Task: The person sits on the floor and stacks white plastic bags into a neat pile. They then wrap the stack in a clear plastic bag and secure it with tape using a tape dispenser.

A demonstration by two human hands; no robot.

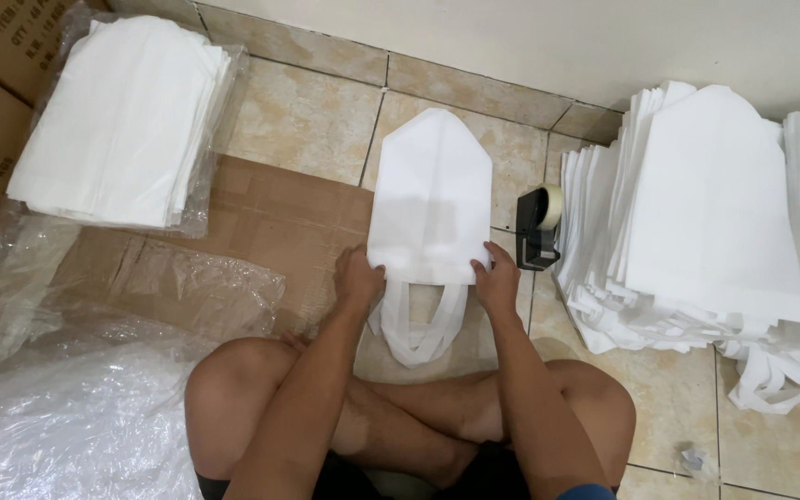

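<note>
Left hand (359,278) and right hand (496,276) fingers press flat, gripping nothing, on the folded white bag (430,199) at frame centre; uneven pressure could skew its fold.

A matt white cloth bag (430,199), soft and faintly creased, lies on glossy beige floor tiles (303,116). Left of the bag: rough brown cardboard (270,222) and crinkled, shiny clear plastic wrap (76,407). Right of it: a black plastic tape dispenser (537,227).
</note>
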